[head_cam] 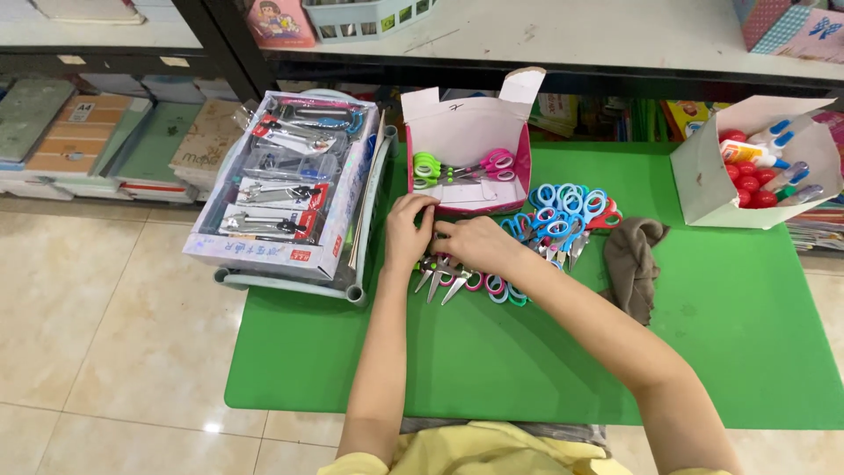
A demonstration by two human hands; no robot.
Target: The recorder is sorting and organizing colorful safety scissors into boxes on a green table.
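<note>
On a green table [721,343], my left hand [409,230] and my right hand [479,242] meet over a small bunch of scissors [457,281] with pink and green handles, their blades pointing toward me. Both hands grip this bunch. Just beyond them stands an open pink and white box [466,132] holding green-handled and pink-handled scissors. A pile of blue-handled scissors [563,215] lies to the right of my right hand.
A grey-brown cloth [635,259] lies right of the scissors pile. A white box with glue bottles and red caps [756,167] sits at the far right. A flat box of packaged scissors [286,185] rests on a stool at left. Shelves with notebooks stand behind.
</note>
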